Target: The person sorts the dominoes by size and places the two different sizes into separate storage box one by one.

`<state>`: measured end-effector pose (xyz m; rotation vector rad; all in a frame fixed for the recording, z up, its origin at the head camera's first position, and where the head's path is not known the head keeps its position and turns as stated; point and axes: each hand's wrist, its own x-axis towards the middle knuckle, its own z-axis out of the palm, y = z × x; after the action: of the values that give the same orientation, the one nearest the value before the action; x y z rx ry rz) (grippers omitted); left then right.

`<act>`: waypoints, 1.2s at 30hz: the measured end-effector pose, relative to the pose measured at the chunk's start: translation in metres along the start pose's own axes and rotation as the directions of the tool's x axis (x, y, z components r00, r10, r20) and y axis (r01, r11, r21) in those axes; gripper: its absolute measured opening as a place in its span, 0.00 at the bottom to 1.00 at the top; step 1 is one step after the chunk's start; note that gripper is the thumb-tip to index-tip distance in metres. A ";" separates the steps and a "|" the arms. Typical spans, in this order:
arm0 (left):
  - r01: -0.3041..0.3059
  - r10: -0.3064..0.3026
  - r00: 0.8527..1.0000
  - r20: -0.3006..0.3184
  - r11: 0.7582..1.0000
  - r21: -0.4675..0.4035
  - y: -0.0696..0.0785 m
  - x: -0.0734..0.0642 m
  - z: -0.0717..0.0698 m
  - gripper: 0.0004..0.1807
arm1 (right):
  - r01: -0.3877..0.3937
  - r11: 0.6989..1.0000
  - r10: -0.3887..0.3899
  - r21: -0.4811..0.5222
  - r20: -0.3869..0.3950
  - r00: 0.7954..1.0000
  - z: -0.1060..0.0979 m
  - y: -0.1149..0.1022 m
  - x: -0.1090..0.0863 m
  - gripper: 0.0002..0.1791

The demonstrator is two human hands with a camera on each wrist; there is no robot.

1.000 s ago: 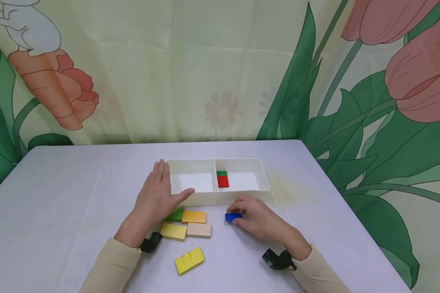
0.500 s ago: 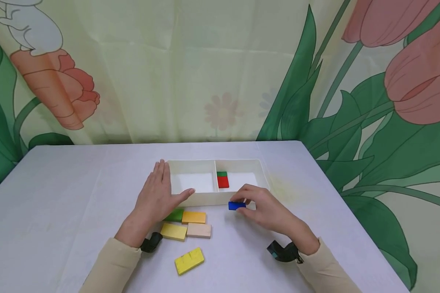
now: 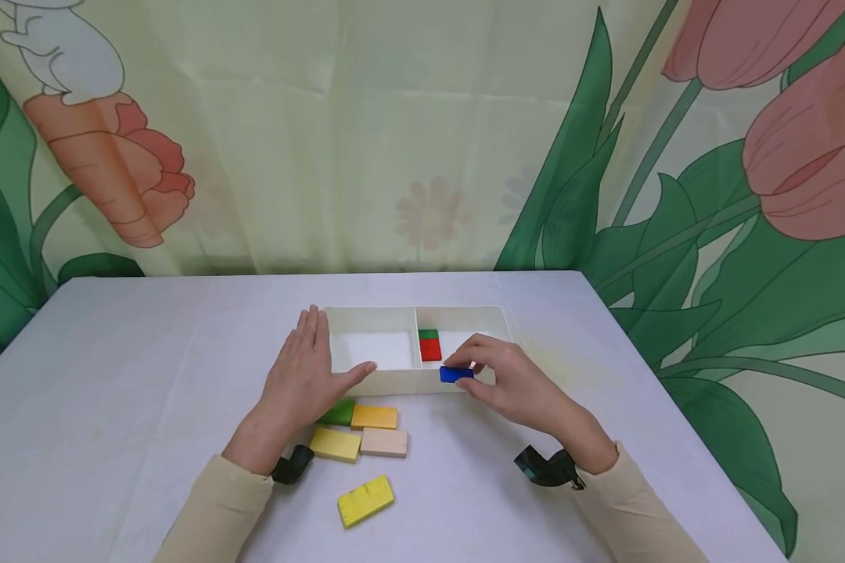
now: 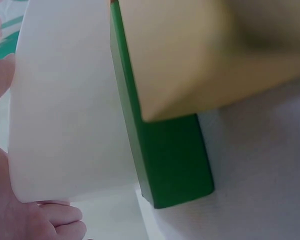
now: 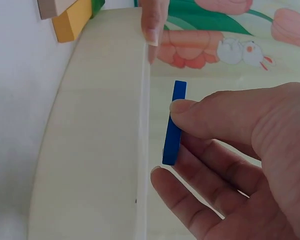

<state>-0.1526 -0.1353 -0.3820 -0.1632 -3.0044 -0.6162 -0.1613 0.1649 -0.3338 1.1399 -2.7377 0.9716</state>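
Note:
My right hand (image 3: 517, 381) pinches a blue block (image 3: 456, 374) between thumb and fingers, in front of the right part of a white two-compartment box (image 3: 394, 381). The right wrist view shows the blue block (image 5: 175, 125) held level near the box's rim. With its fingers straight, my left hand (image 3: 297, 379) rests along the box's left end, thumb over the front rim. In the right compartment a red block (image 3: 430, 349) and a green block (image 3: 428, 334) lie against the divider. The left wrist view has a green block (image 4: 177, 165) beside the box wall.
Before the box lie a green block (image 3: 338, 412), an orange block (image 3: 374, 417), a pale yellow block (image 3: 335, 444) and a beige block (image 3: 383, 442). Closer to me is a bright yellow block (image 3: 365, 501). A printed curtain (image 3: 366, 156) hangs behind the table (image 3: 127, 407).
My right hand has lifted the blue block from the tabletop and moved it up and away from me, to the box's front wall. The left hand stays in place.

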 end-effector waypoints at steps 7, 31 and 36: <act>-0.005 0.005 1.000 -0.015 1.000 -0.006 -0.001 0.001 -0.001 0.63 | 0.003 1.000 -0.004 -0.015 -0.049 0.999 -0.005 0.001 0.008 0.15; -0.008 0.008 1.000 -0.021 1.000 0.020 -0.002 0.000 0.003 0.63 | -0.119 0.993 0.120 -0.019 0.108 0.987 0.000 0.034 0.049 0.12; -0.012 0.012 1.000 -0.022 1.000 0.013 -0.002 0.001 0.002 0.63 | -0.138 0.990 0.140 -0.022 0.158 0.977 0.002 0.037 0.055 0.12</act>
<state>-0.1541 -0.1360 -0.3842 -0.1725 -2.9836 -0.5941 -0.2248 0.1491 -0.3418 1.0816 -2.9812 0.9143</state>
